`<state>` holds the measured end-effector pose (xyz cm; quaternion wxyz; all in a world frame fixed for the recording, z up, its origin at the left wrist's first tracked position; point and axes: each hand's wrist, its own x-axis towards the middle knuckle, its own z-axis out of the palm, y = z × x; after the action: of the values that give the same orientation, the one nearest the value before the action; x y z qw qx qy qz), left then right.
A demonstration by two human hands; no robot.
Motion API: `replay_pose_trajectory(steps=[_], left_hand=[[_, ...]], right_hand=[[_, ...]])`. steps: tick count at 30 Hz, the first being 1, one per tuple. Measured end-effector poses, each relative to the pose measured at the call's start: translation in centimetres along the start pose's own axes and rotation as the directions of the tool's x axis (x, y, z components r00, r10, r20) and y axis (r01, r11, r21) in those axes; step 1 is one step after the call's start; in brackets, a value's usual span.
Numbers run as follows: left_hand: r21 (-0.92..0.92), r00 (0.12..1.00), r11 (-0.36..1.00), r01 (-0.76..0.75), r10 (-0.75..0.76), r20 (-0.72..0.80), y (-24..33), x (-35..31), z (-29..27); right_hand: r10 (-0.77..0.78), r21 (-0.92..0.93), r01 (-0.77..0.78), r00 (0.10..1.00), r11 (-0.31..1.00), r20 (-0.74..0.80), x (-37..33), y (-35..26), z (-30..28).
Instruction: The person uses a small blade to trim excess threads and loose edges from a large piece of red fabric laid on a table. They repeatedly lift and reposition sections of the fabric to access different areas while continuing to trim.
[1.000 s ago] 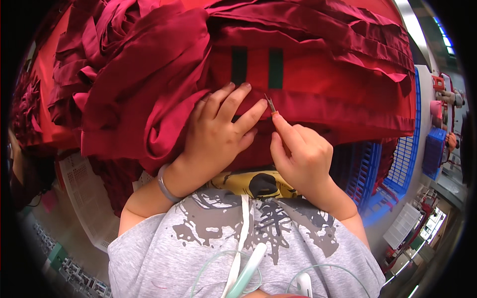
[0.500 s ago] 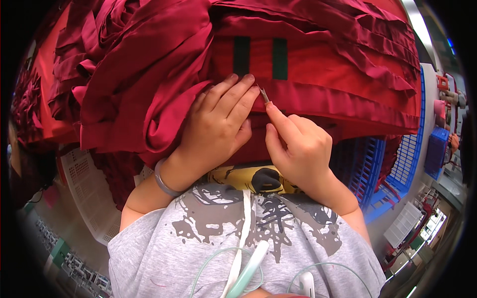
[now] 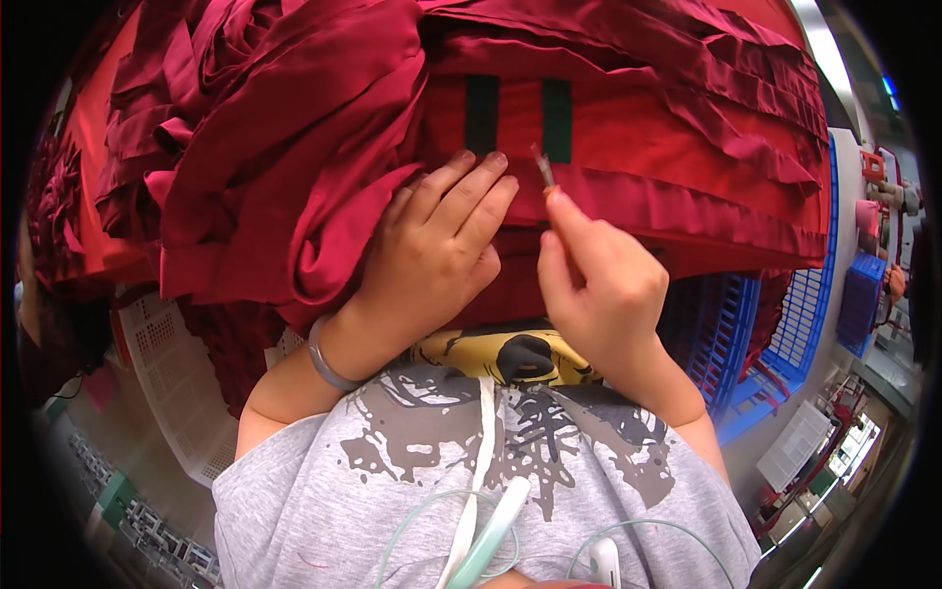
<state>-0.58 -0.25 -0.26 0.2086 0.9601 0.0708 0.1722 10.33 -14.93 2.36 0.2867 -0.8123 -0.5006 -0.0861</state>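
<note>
A broad spread of dark red satin fabric (image 3: 324,147) lies in folds before me, with a brighter red panel (image 3: 628,133) carrying two dark green strips (image 3: 556,118). My left hand (image 3: 437,236) rests flat on the cloth, fingers stretched out toward the nearer ends of the green strips. In my right hand (image 3: 608,275), closed with the index finger along the tool, is a seam ripper (image 3: 545,167) with a slim metal tip. That tip points away from me near the right green strip; whether it touches the cloth I cannot tell. Most of its handle is hidden in my grip.
Blue plastic crates (image 3: 726,344) holding more red cloth stand at the right, below the fabric's edge. At the left is a white perforated basket (image 3: 182,383). A yellow and black printed cloth (image 3: 510,355) lies against my body, under my wrists.
My right hand has shifted right with the seam ripper, its tip moving off from my left fingertips toward the right green strip. My left hand has barely moved.
</note>
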Motion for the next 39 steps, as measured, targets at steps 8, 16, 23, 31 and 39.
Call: replay_pose_trajectory(steps=[8, 16, 23, 31, 39], left_hand=[[-0.009, 1.0, 1.0, -0.029, 0.029, 0.003, -0.1, 0.0, 0.0], [-0.022, 1.0, 0.999, -0.025, 0.025, 0.013, -0.1, 0.1, -0.1], [-0.032, 1.0, 0.999, -0.025, 0.025, 0.008, -0.1, 0.0, 0.0], [-0.037, 1.0, 0.999, -0.026, 0.027, 0.007, -0.1, 0.1, -0.2], [-0.027, 1.0, 0.999, -0.024, 0.024, -0.008, -0.1, -0.1, -0.1]], right_hand=[[0.025, -0.035, -0.023, 0.999, 0.999, 0.044, 0.2, 0.1, 0.5], [0.004, -0.05, 0.002, 0.992, 0.999, 0.125, -0.4, -0.1, -0.7], [0.01, 0.004, -0.01, 1.0, 1.0, 0.013, 0.4, 0.6, -0.5], [0.009, 0.001, -0.009, 0.999, 1.0, 0.039, 0.7, 0.4, -0.7], [0.107, 0.17, -0.121, 0.991, 0.978, 0.086, 3.7, 2.4, -0.1]])
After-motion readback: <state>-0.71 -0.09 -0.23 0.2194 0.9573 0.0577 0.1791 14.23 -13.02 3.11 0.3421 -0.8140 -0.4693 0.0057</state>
